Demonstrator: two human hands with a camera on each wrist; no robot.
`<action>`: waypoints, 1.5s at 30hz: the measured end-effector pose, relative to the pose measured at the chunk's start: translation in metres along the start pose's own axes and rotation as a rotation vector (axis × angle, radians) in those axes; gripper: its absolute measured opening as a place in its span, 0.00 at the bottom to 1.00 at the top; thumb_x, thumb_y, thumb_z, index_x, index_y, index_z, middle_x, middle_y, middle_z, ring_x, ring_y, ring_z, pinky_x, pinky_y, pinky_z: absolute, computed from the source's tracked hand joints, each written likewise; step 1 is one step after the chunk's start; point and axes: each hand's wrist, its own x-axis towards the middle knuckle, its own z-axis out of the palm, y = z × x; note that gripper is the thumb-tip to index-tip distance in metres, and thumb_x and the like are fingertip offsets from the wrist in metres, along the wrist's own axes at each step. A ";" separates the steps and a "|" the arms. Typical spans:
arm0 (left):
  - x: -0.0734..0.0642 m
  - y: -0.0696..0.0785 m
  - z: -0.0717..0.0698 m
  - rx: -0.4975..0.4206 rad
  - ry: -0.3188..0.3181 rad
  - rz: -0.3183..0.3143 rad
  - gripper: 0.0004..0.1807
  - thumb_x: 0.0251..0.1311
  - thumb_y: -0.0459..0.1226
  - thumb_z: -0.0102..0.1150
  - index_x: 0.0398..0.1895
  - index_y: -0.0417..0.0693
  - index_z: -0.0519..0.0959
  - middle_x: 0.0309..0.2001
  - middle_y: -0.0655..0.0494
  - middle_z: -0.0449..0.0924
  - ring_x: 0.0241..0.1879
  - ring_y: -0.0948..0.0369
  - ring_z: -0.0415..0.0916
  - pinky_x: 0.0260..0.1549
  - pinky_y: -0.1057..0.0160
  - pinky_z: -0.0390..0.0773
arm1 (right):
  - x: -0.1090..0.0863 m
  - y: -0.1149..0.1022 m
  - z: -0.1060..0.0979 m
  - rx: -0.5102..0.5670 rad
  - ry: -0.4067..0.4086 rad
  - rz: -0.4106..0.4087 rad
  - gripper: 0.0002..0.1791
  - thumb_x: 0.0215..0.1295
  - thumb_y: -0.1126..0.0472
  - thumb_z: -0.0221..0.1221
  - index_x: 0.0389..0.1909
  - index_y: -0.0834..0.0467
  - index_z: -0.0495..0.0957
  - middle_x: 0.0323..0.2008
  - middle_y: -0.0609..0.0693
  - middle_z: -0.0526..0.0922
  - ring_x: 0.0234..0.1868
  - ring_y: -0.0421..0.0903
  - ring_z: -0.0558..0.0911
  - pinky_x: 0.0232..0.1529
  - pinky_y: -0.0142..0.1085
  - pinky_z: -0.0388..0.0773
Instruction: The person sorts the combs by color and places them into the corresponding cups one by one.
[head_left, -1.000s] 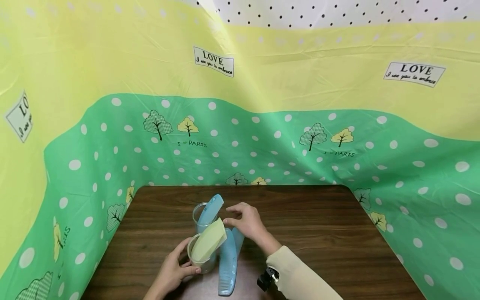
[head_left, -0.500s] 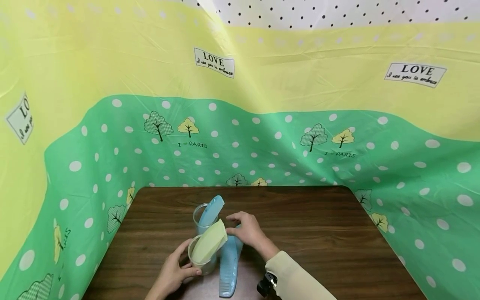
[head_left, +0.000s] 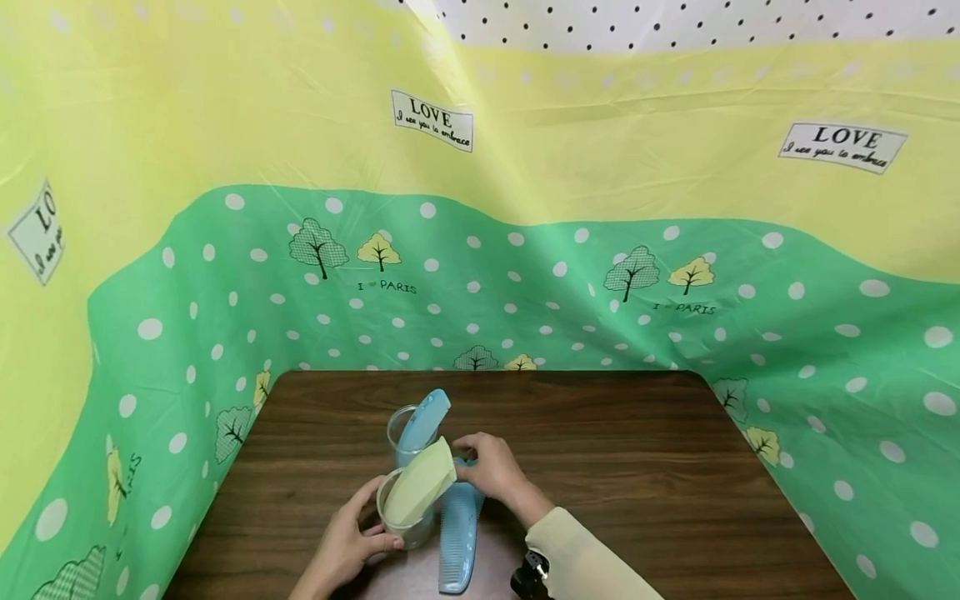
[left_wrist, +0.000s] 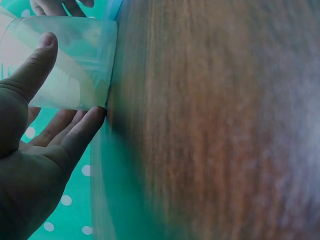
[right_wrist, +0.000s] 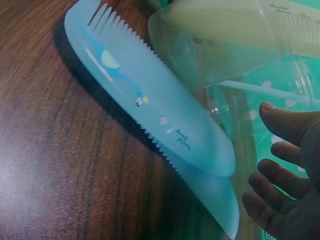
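Note:
My left hand [head_left: 339, 542] holds a clear plastic cup [left_wrist: 102, 45], thumb on one side and fingers on the other. A pale yellow comb [head_left: 416, 485] leans inside that cup, sticking out past the rim. Two light blue combs lie overlapping on the table beside it: the upper comb [right_wrist: 150, 102] covers part of the lower comb [right_wrist: 217, 197]. Near their far ends is my right hand [head_left: 491, 468]. In the right wrist view its fingers [right_wrist: 280, 182] are loosely bent and spread, with a gap between them and the combs.
Just behind the held cup stands another clear cup [head_left: 393, 432] with a blue comb [head_left: 426, 419] leaning in it. Everything is on a dark wooden table [head_left: 637, 467]. A patterned green and yellow curtain [head_left: 540, 292] encloses the table's back and sides.
My right hand has come down and nearer to the far ends of the blue combs, hiding part of them. The left hand and the cup have stayed in place.

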 end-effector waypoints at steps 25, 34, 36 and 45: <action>0.001 0.000 0.000 -0.020 -0.019 -0.007 0.54 0.39 0.31 0.83 0.74 0.43 0.66 0.70 0.32 0.69 0.70 0.34 0.66 0.57 0.58 0.85 | 0.003 0.017 0.016 -0.061 -0.040 0.048 0.28 0.52 0.57 0.77 0.55 0.61 0.84 0.54 0.57 0.86 0.57 0.57 0.82 0.54 0.50 0.85; 0.002 0.000 -0.001 -0.019 -0.011 -0.002 0.53 0.39 0.31 0.83 0.74 0.44 0.66 0.70 0.32 0.69 0.69 0.33 0.66 0.57 0.58 0.85 | 0.004 0.016 0.020 -0.104 -0.024 0.036 0.29 0.48 0.58 0.80 0.52 0.59 0.85 0.53 0.57 0.86 0.55 0.59 0.81 0.56 0.51 0.83; 0.002 0.000 0.000 -0.016 -0.012 -0.002 0.53 0.39 0.31 0.83 0.74 0.45 0.66 0.70 0.32 0.69 0.69 0.34 0.66 0.57 0.58 0.85 | 0.004 0.017 0.020 -0.099 -0.024 0.035 0.28 0.47 0.59 0.80 0.51 0.60 0.85 0.52 0.57 0.86 0.56 0.59 0.81 0.56 0.52 0.83; 0.001 -0.001 -0.001 -0.032 -0.015 -0.009 0.54 0.39 0.30 0.83 0.74 0.43 0.65 0.70 0.32 0.68 0.70 0.34 0.66 0.57 0.59 0.85 | 0.008 0.019 0.015 -0.094 -0.060 0.016 0.30 0.46 0.60 0.82 0.52 0.58 0.84 0.49 0.56 0.83 0.51 0.54 0.81 0.53 0.48 0.85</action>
